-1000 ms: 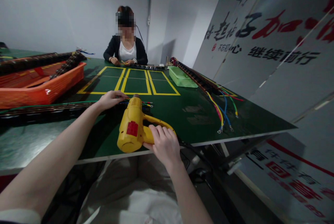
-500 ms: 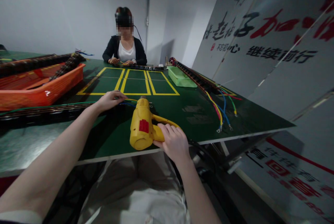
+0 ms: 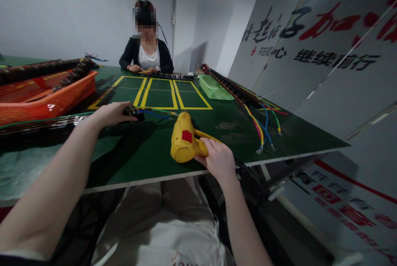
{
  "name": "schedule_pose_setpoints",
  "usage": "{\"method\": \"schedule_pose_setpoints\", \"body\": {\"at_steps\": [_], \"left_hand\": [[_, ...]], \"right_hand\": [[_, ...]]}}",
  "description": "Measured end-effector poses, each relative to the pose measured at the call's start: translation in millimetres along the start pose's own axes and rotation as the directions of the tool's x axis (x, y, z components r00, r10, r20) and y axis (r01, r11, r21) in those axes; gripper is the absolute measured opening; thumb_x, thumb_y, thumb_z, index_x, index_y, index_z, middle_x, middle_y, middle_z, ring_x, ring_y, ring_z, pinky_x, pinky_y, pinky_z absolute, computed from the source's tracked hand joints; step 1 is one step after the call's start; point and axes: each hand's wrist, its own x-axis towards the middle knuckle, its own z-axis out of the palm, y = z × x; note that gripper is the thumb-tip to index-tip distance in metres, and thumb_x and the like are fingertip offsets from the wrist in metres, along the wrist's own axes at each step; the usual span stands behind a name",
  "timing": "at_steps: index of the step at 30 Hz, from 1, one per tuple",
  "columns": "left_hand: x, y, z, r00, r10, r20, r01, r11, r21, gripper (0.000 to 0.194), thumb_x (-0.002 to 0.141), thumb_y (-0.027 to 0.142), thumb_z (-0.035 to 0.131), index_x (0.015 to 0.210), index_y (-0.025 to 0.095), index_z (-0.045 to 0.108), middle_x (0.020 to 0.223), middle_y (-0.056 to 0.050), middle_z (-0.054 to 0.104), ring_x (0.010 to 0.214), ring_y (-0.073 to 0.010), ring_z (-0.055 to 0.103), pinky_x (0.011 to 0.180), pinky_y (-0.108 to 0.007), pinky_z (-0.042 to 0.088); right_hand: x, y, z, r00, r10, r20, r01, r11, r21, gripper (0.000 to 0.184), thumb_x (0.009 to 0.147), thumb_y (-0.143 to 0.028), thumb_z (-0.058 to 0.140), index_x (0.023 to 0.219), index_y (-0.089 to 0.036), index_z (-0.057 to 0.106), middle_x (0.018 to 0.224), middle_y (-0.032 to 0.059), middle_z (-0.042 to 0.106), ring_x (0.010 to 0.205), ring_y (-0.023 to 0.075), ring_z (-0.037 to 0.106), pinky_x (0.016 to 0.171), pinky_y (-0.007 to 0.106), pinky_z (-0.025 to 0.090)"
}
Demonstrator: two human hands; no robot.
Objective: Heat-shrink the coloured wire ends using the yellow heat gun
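My right hand [image 3: 218, 156] is wrapped round the handle of a yellow heat gun [image 3: 182, 140] with a red label. Its nozzle points away from me, beside the lugged ends of several wires [image 3: 158, 112] in yellow, green and blue. Those wires come out of the end of a long dark wire harness [image 3: 65, 123] lying on the table to the left. Over that end, my left hand [image 3: 114, 113] has its fingers curled round the harness. The undersides of the left fingers are hidden.
An orange basket [image 3: 70, 97] holding dark harnesses stands at the left. Beyond the yellow taped boxes on the green table [image 3: 149, 158], a person [image 3: 147, 51] sits handling something thin. A green basket [image 3: 214, 92] and another harness [image 3: 229, 88] with coloured wires lie at the right.
My left hand has shifted left along the harness, leaving more of the wires in sight. The heat gun has moved to the right and slightly away, held in my right hand.
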Motion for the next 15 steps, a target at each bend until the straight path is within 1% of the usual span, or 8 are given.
{"method": "schedule_pose_setpoints", "body": {"at_steps": [1,3,4,6,9,11,13,15], "left_hand": [[-2,1,-4.5,0.997,-0.018,-0.077,0.022,0.998,0.052,0.059,0.078,0.062,0.057,0.116,0.018,0.052,0.095,-0.004,0.065,0.08,-0.0217,0.061,0.06,-0.024,0.041],[-6,4,-11.6,0.971,0.007,-0.241,0.023,0.993,0.12,0.059,0.08,0.063,0.053,0.118,0.018,0.051,0.102,-0.006,0.063,0.088,-0.0237,0.06,0.067,-0.026,0.044],[-8,6,-14.0,0.949,0.039,-0.313,0.002,0.991,0.13,0.059,0.081,0.064,0.051,0.118,0.018,0.051,0.105,-0.006,0.062,0.093,-0.0249,0.06,0.072,-0.028,0.045],[-11,14,-16.4,0.909,0.1,-0.404,-0.061,0.992,0.108,0.06,0.082,0.067,0.046,0.117,0.019,0.053,0.11,-0.007,0.061,0.102,-0.0275,0.057,0.084,-0.034,0.044],[-14,35,-15.7,0.882,0.18,-0.435,-0.181,0.983,0.039,0.065,0.081,0.071,0.042,0.119,0.02,0.053,0.114,-0.007,0.059,0.11,-0.0296,0.053,0.096,-0.041,0.038],[-18,55,-13.7,0.871,0.23,-0.435,-0.248,0.969,0.015,0.067,0.08,0.074,0.04,0.12,0.022,0.054,0.115,-0.007,0.06,0.111,-0.0297,0.053,0.098,-0.042,0.037],[-23,71,-10.7,0.852,0.264,-0.453,-0.296,0.955,0.001,0.068,0.079,0.076,0.037,0.12,0.025,0.055,0.114,-0.005,0.061,0.11,-0.0304,0.055,0.097,-0.043,0.037],[-25,78,-4.4,0.828,0.272,-0.489,-0.331,0.943,-0.035,0.064,0.079,0.075,0.037,0.121,0.03,0.055,0.117,-0.003,0.06,0.114,-0.0326,0.053,0.098,-0.046,0.036]], "right_hand": [[0,1,-2,1.0,-0.006,-0.005,0.006,1.0,0.015,0.044,0.084,-0.047,0.056,0.113,-0.013,0.057,0.097,0.009,0.065,0.089,0.0218,0.059,0.079,0.035,0.039],[1,3,-7,0.999,-0.033,-0.018,0.034,0.998,0.051,0.047,0.079,-0.047,0.062,0.114,-0.015,0.057,0.103,0.0084,0.064,0.1,0.0228,0.056,0.091,0.039,0.037],[1,3,-11,0.998,-0.051,-0.027,0.052,0.996,0.071,0.049,0.076,-0.045,0.064,0.116,-0.017,0.056,0.108,0.0076,0.063,0.107,0.0231,0.053,0.098,0.041,0.034],[5,2,-22,0.996,-0.083,-0.041,0.087,0.991,0.105,0.05,0.076,-0.042,0.064,0.119,-0.021,0.054,0.12,0.005,0.058,0.12,0.0215,0.045,0.109,0.043,0.023],[18,-8,-43,0.99,-0.109,-0.089,0.121,0.983,0.141,0.043,0.083,-0.038,0.055,0.123,-0.022,0.051,0.131,0.0037,0.05,0.127,0.0172,0.038,0.114,0.041,0.018],[33,-21,-56,0.976,-0.146,-0.161,0.167,0.977,0.129,0.048,0.085,-0.038,0.054,0.13,-0.02,0.047,0.135,0.0049,0.047,0.131,0.0178,0.035,0.115,0.041,0.017],[53,-38,-64,0.959,-0.226,-0.174,0.23,0.973,0.005,0.058,0.085,-0.04,0.056,0.136,-0.018,0.041,0.14,0.0064,0.043,0.135,0.0214,0.029,0.115,0.043,0.017],[76,-51,-62,0.94,-0.299,-0.166,0.276,0.95,-0.15,0.066,0.082,-0.039,0.062,0.138,-0.016,0.038,0.141,0.0087,0.042,0.136,0.0236,0.027,0.114,0.044,0.019]]}}
